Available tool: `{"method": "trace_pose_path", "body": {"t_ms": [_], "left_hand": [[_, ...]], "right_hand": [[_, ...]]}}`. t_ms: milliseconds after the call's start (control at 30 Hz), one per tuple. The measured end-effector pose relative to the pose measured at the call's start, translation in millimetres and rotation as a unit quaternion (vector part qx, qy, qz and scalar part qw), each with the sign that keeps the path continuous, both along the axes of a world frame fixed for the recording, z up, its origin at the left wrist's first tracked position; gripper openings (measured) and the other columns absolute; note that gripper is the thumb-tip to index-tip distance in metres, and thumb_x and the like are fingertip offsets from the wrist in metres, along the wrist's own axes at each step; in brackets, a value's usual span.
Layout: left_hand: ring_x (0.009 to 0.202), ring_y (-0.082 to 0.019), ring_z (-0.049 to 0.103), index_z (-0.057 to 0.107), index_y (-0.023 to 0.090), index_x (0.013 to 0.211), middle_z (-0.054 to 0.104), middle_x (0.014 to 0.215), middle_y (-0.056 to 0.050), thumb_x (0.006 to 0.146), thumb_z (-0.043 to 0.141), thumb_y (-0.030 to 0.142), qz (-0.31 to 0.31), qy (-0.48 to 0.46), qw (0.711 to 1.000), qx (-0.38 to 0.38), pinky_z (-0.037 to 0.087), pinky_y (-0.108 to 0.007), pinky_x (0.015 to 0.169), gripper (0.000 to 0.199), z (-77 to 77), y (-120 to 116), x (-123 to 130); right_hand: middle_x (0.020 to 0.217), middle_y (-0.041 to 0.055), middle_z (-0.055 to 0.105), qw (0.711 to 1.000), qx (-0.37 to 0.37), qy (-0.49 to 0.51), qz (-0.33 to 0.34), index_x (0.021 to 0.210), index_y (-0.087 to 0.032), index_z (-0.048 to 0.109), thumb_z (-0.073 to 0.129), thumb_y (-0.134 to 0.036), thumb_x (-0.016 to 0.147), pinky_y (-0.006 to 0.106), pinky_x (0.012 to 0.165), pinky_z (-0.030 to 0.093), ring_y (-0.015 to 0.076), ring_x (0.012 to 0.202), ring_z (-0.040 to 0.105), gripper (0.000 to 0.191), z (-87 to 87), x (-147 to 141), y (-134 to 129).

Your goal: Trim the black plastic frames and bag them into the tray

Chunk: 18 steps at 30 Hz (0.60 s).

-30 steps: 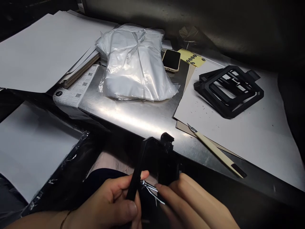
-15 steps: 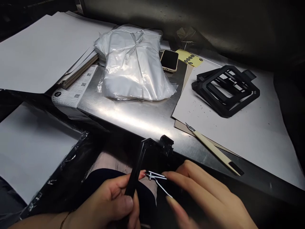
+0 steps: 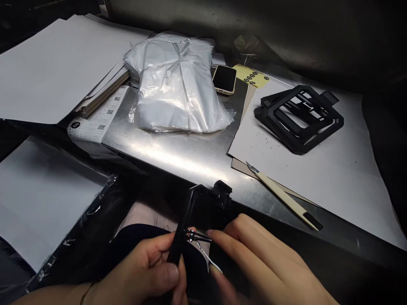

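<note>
My left hand (image 3: 155, 269) pinches one side of a black plastic frame (image 3: 187, 212), holding it upright in front of me. The frame has bevelled corners and a small clip-like part at its upper right. Between the fingertips of my right hand (image 3: 257, 258) is a pair of shiny metal nail clippers (image 3: 202, 238), lever raised. Its jaws are at the frame's side, near my left index fingertip; whether they touch the plastic I cannot tell. My left hand hides the frame's lower part.
Similar black frames (image 3: 302, 144) lie stacked on white card at right, among dark specks. A craft knife (image 3: 282, 192) rests along the metal table's front edge. Behind are a tied bundle of clear plastic bags (image 3: 178, 97), a phone (image 3: 224, 79) and a yellow sticker sheet (image 3: 246, 76). Card sheets (image 3: 47, 67) are stacked left.
My right hand has moved slightly left, bringing the nail clippers up to the frame's side. The clippers have turned a little. My left hand and the frame have hardly moved.
</note>
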<state>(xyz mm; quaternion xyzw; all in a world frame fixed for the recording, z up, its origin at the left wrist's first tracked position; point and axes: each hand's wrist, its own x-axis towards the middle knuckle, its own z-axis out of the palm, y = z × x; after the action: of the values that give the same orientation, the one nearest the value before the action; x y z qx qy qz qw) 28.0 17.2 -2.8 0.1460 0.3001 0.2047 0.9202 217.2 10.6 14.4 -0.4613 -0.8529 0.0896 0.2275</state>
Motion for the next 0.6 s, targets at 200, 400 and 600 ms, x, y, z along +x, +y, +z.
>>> {"method": "trace_pose_path", "body": {"t_ms": [200,400,600], "left_hand": [[0.050,-0.005,0.047,0.059,0.010,0.093,0.048,0.051,0.003,0.069,0.063,0.034,-0.007,0.012,1.000,0.019,0.037,-0.016,0.053,0.035,-1.1,0,1],[0.051,-0.006,0.050,0.058,0.012,0.102,0.052,0.052,0.002,0.069,0.064,0.032,0.010,-0.017,1.000,-0.013,0.040,-0.022,0.061,0.039,-6.2,-5,-1],[0.054,-0.007,0.058,0.053,0.023,0.113,0.060,0.054,0.001,0.068,0.065,0.026,0.048,-0.023,0.997,-0.051,0.040,-0.017,0.055,0.046,-2.8,-5,-3]], "right_hand": [[0.068,0.0036,0.054,0.999,-0.035,0.011,0.021,0.084,-0.017,0.058,0.042,-0.032,0.083,0.022,0.049,0.045,0.0124,0.059,0.053,0.021,-6.8,-1,-1],[0.079,0.0005,0.054,0.981,-0.174,0.073,0.047,0.095,-0.021,0.054,0.046,-0.017,0.080,0.014,0.058,0.048,0.0082,0.069,0.055,0.017,6.0,6,2],[0.071,-0.0018,0.052,0.992,-0.102,0.072,-0.017,0.089,-0.023,0.051,0.051,-0.018,0.073,0.013,0.051,0.048,0.0084,0.060,0.055,0.017,8.1,1,-8]]}}
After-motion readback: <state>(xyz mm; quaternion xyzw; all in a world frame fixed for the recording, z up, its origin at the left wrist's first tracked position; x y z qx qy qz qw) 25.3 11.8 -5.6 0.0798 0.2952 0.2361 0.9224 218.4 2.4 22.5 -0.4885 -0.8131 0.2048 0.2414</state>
